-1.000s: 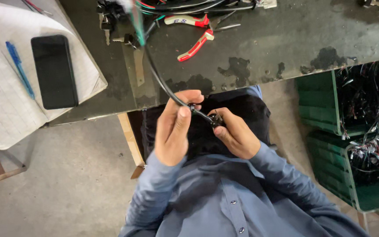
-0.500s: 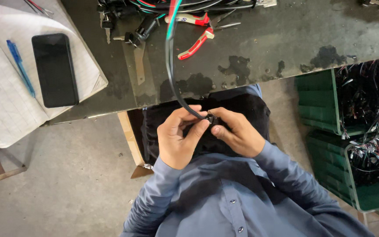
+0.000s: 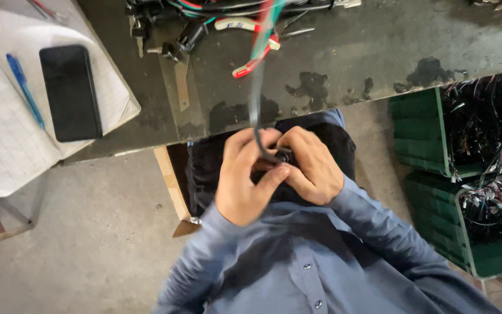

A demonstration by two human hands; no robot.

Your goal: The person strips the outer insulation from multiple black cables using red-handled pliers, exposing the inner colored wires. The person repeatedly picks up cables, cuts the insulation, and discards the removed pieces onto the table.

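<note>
Head view: we found the black cable running lengthwise from the surface toward the lap, its near end pinched by left hand and right hand, grips pressed together.

Motion blur smears the black cable and its red and green strands where they rise across the bench, and the small dark end piece pinched between the left hand and right hand is too covered by fingers to make out. The picture's edges cut off the open notebook at left, the green crates of wire at right and the tangle of wiring at the top.
</note>
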